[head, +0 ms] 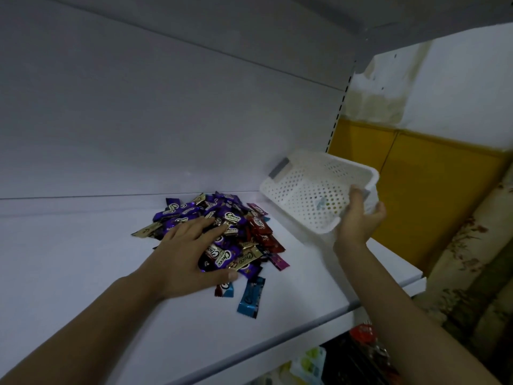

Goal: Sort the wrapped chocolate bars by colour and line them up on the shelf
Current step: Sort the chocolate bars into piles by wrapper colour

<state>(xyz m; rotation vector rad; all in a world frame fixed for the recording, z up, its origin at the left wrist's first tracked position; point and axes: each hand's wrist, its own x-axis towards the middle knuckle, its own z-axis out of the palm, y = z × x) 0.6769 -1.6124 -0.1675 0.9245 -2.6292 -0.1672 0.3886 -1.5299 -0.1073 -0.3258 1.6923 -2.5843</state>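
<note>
A heap of wrapped chocolate bars [236,218] in purple, gold, red and blue lies on the white shelf [83,273]. My left hand [188,251] rests flat on the heap's near left side, fingers spread and straight. A loose blue bar [251,297] lies in front of the heap, and a magenta bar [279,262] lies at its right edge. My right hand [359,220] grips the near rim of a white perforated basket [308,190], which is tilted and held above the shelf to the right of the heap. The basket looks empty.
The shelf's white back panel [166,120] rises behind the heap, and another shelf overhangs above. The shelf's right end [416,282] lies just beyond the basket. A yellow wall panel [430,184] and flowered fabric [472,259] lie to the right. Packaged goods [347,359] sit on the shelf below.
</note>
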